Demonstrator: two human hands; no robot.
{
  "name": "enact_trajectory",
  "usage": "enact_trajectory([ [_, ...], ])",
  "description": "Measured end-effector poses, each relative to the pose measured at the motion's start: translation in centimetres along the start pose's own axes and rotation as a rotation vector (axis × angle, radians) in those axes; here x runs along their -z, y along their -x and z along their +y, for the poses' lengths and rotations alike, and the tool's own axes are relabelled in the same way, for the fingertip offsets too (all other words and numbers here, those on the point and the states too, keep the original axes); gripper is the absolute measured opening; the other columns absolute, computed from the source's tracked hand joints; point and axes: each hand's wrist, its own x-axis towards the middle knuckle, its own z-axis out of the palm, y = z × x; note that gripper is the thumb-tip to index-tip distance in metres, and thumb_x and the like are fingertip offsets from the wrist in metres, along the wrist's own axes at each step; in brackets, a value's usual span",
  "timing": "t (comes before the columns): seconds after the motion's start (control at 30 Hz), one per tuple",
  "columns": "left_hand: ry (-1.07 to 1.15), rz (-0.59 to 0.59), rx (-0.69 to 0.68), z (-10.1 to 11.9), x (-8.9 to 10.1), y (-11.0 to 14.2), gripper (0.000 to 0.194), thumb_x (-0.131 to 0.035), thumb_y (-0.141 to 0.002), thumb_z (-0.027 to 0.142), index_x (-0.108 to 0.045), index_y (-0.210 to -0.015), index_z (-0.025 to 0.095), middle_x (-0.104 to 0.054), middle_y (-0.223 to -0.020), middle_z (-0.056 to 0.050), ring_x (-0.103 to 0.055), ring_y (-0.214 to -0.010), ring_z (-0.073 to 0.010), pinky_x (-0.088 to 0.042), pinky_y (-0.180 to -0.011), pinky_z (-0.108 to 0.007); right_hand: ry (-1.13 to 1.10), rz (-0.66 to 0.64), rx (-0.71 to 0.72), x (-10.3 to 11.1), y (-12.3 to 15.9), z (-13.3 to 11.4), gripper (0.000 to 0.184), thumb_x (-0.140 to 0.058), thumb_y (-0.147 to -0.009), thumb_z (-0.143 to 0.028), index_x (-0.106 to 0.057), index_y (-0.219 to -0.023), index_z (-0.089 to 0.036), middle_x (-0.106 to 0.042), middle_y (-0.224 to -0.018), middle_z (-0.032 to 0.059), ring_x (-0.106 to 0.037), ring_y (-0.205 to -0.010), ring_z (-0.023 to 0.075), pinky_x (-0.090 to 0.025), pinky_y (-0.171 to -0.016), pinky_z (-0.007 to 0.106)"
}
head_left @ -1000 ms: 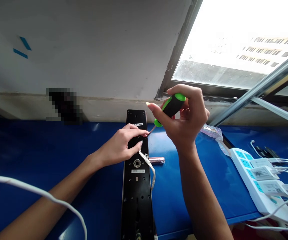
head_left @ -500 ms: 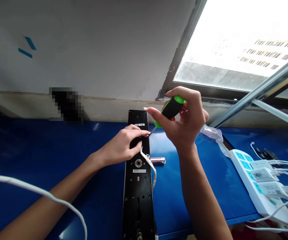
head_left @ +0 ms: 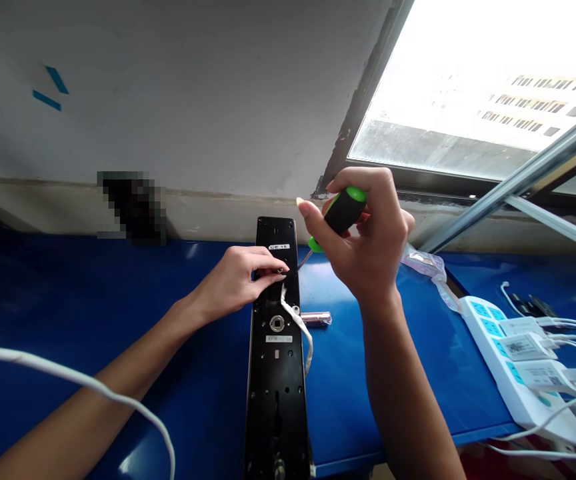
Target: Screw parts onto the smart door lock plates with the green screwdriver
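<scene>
Blue tabletop (head_left: 208, 393), long black panel (head_left: 274, 367), green-trimmed black screwdriver (head_left: 344, 212)

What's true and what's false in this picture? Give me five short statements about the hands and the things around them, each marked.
1. The right hand holds a screwdriver. True.
2. The left hand is over the black panel. True.
3. The tabletop is yellow. False: the tabletop is blue.
4. White plugs sit in the power strip. True.
5. The screwdriver's shaft points up at the window. False: it slants down toward the black panel.
</scene>
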Motion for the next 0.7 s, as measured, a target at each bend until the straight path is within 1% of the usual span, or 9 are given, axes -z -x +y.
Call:
enact_trajectory([
  [0.13, 0.004, 0.028, 0.047, 0.2, -0.1, 0.1, 0.014, -0.073, -0.093, 0.025, -0.083, -0.101, 0.019, -0.08, -0.094, -0.005, -0.075, -0.082, -0.0189, -0.06, -0.073, -0.028, -0.061, -0.066, -0.029, 0.4, -0.1, 0.0, 0.019, -0.074, -0.093, -0.024, -0.057, -0.1, -0.029, -0.062, -0.075, -0.0051, -0.057, -0.06, 0.0133, -0.045, -0.053, 0.033],
  [0.3, 0.02, 0.036, 0.07, 0.2, -0.3, 0.1, 0.015, -0.074, -0.093, 0.026, -0.083, -0.101, 0.018, -0.081, -0.094, -0.005, -0.075, -0.084, -0.0192, -0.06, -0.073, -0.028, -0.119, -0.111, 0.008, 0.4, -0.2, 0.0, 0.018, -0.072, -0.094, -0.027, -0.056, -0.102, -0.029, -0.061, -0.081, -0.0045, -0.059, -0.064, 0.0122, -0.049, -0.055, 0.031],
  [0.43, 0.025, 0.034, 0.068, 0.1, -0.2, 0.1, 0.012, -0.075, -0.092, 0.023, -0.083, -0.1, 0.018, -0.08, -0.092, -0.004, -0.074, -0.082, -0.0178, -0.059, -0.073, -0.027, -0.222, -0.184, -0.057, 0.7, -0.2, 0.7, 0.019, -0.069, -0.095, -0.026, -0.056, -0.109, -0.028, -0.06, -0.082, -0.004, -0.064, -0.069, 0.0138, -0.054, -0.059, 0.031],
  [0.53, 0.021, 0.028, 0.067, 0.0, -0.1, 0.1, 0.012, -0.075, -0.092, 0.023, -0.083, -0.1, 0.019, -0.08, -0.091, -0.003, -0.074, -0.081, -0.0175, -0.059, -0.074, -0.027, -0.286, -0.256, -0.079, 1.4, -0.3, 1.3, 0.022, -0.067, -0.096, -0.026, -0.054, -0.113, -0.029, -0.06, -0.082, -0.0043, -0.063, -0.068, 0.0143, -0.055, -0.057, 0.031],
  [0.63, 0.024, 0.014, 0.07, 0.0, 0.0, 0.1, 0.012, -0.076, -0.091, 0.023, -0.083, -0.1, 0.02, -0.08, -0.092, -0.003, -0.074, -0.081, -0.0175, -0.059, -0.074, -0.027, -0.275, -0.306, -0.062, 2.0, -0.5, 1.6, 0.024, -0.066, -0.095, -0.027, -0.054, -0.115, -0.03, -0.062, -0.083, -0.0033, -0.064, -0.072, 0.0161, -0.055, -0.058, 0.032],
  [0.7, 0.026, 0.009, 0.07, 0.0, 0.0, 0.1, 0.012, -0.075, -0.091, 0.023, -0.083, -0.1, 0.02, -0.08, -0.092, -0.003, -0.074, -0.081, -0.0175, -0.059, -0.074, -0.027, -0.214, -0.288, -0.038, 2.1, -0.6, 1.2, 0.022, -0.068, -0.092, -0.026, -0.057, -0.111, -0.029, -0.065, -0.086, -0.0013, -0.064, -0.072, 0.0163, -0.051, -0.054, 0.031],
])
